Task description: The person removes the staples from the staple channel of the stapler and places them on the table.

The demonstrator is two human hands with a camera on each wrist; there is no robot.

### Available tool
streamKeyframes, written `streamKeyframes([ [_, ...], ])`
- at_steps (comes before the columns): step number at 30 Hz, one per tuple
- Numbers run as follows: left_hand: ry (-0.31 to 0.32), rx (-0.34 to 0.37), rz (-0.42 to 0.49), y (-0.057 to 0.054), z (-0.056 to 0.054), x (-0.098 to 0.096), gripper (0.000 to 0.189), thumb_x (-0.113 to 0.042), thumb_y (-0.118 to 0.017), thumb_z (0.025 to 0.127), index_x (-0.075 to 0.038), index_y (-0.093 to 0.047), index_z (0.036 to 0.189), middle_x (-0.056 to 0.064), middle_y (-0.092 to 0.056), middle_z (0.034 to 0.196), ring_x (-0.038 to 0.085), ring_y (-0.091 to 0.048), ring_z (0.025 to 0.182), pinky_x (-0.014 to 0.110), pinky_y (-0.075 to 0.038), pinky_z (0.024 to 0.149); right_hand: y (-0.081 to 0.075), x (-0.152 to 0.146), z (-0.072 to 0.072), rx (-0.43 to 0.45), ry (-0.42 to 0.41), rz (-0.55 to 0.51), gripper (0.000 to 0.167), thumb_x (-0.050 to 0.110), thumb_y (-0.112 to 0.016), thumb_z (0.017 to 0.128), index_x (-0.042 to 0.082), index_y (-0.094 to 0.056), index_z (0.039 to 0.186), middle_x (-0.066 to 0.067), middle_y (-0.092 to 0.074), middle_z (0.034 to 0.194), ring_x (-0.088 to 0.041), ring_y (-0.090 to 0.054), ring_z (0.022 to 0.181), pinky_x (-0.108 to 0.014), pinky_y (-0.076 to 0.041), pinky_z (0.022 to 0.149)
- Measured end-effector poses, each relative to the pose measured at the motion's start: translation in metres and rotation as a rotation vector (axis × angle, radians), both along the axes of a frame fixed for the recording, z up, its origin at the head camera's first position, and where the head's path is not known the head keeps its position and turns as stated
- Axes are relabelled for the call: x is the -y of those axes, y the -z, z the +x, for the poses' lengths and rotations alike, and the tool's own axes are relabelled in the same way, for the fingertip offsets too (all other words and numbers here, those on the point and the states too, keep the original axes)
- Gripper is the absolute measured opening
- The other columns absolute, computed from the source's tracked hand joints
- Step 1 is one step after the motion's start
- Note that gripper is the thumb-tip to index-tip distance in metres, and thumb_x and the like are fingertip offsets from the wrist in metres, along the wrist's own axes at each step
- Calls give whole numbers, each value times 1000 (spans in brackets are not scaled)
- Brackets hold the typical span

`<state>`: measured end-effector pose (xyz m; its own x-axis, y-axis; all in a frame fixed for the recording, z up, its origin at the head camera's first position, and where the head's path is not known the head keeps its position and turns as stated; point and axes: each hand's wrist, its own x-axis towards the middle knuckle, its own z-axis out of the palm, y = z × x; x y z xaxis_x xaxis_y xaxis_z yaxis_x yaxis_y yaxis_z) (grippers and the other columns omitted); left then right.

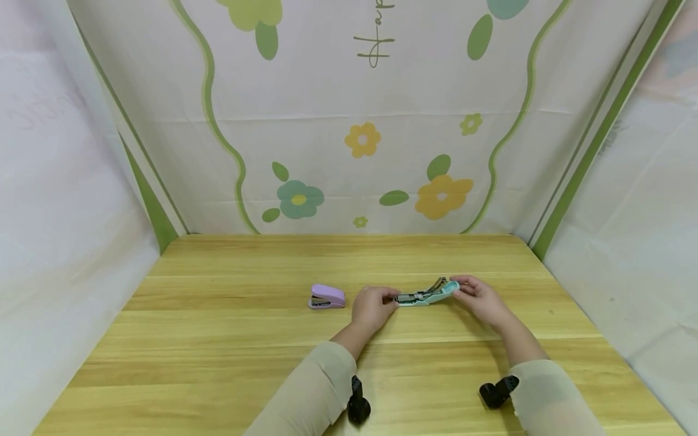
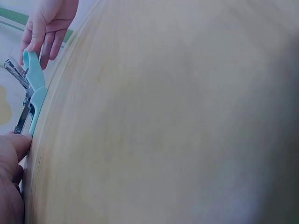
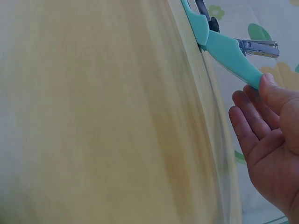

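A mint-green stapler (image 1: 427, 297) lies folded wide open on the table, its metal magazine (image 3: 261, 48) sticking up between the two halves. My left hand (image 1: 373, 307) pinches the end of its base at the left. At the other end, my right hand (image 1: 480, 300) holds the tip of the top cover between thumb and fingers; in the right wrist view the thumb presses on the mint cover (image 3: 233, 56). That cover end is tilted up off the table. A closed-up purple stapler (image 1: 327, 297) stands just left of my left hand, untouched.
The wooden table (image 1: 218, 357) reaches back to a white cloth wall (image 1: 327, 91) printed with flowers. More white cloth hangs at both sides. Black wrist cameras (image 1: 358, 402) sit at both sleeves, low over the table.
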<state>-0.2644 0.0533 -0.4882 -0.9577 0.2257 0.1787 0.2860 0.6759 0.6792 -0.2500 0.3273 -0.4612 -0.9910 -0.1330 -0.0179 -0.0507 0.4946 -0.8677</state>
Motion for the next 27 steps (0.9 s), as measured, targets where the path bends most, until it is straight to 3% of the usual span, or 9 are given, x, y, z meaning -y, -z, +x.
streamKeyframes([
  [5, 1, 7, 8, 1, 0, 0, 22, -24, -75, 87, -27, -76, 108, -10, -75, 105, 14, -64, 105, 33, -50, 94, 1, -1, 0, 7, -1, -11, 48, 23, -56, 101, 0, -45, 141, -28, -53, 138, 10, -57, 105, -21, -53, 93],
  [10, 5, 12, 20, 2, 1, 1, 22, -24, -74, 88, -26, -76, 110, -9, -75, 106, 14, -63, 103, 33, -50, 92, 0, 1, 1, -10, 23, 30, 53, 29, -55, 101, 1, -43, 143, -27, -51, 141, -27, -56, 126, -17, -51, 92],
  [12, 4, 12, 21, 3, 1, 1, 23, -23, -74, 88, -27, -76, 110, -10, -75, 107, 13, -64, 104, 33, -51, 93, -2, 3, 2, -35, 57, 44, 56, 33, -54, 101, 1, -42, 145, -27, -50, 142, -33, -52, 128, -12, -48, 91],
  [16, 5, 9, 23, 4, 0, 1, 24, -23, -74, 87, -27, -75, 111, -9, -75, 108, 13, -65, 105, 33, -51, 94, -12, 9, 7, -128, 157, 30, 56, 35, -53, 101, 1, -42, 144, -22, -51, 141, -9, -55, 117, -4, -43, 86],
  [19, 5, 1, 20, 4, 0, 1, 24, -23, -75, 87, -27, -76, 111, -9, -75, 108, 14, -65, 106, 33, -51, 94, -20, 18, 13, -212, 224, 8, 51, 33, -55, 101, 2, -47, 140, -7, -56, 132, 9, -50, 102, -4, -43, 82],
  [23, 5, -4, 9, 4, 0, 1, 24, -24, -74, 87, -28, -75, 111, -10, -74, 109, 14, -63, 106, 33, -50, 94, -26, 37, 20, -297, 260, -19, 41, 26, -59, 99, 2, -55, 131, 16, -57, 109, 8, -52, 91, -8, -46, 77],
  [27, 11, -13, 10, 4, 1, 2, 25, -24, -74, 88, -28, -75, 112, -10, -75, 108, 14, -63, 105, 33, -50, 92, -23, 56, 23, -308, 194, -9, 34, 21, -61, 98, 1, -61, 125, 5, -61, 100, 2, -53, 84, -14, -47, 72],
])
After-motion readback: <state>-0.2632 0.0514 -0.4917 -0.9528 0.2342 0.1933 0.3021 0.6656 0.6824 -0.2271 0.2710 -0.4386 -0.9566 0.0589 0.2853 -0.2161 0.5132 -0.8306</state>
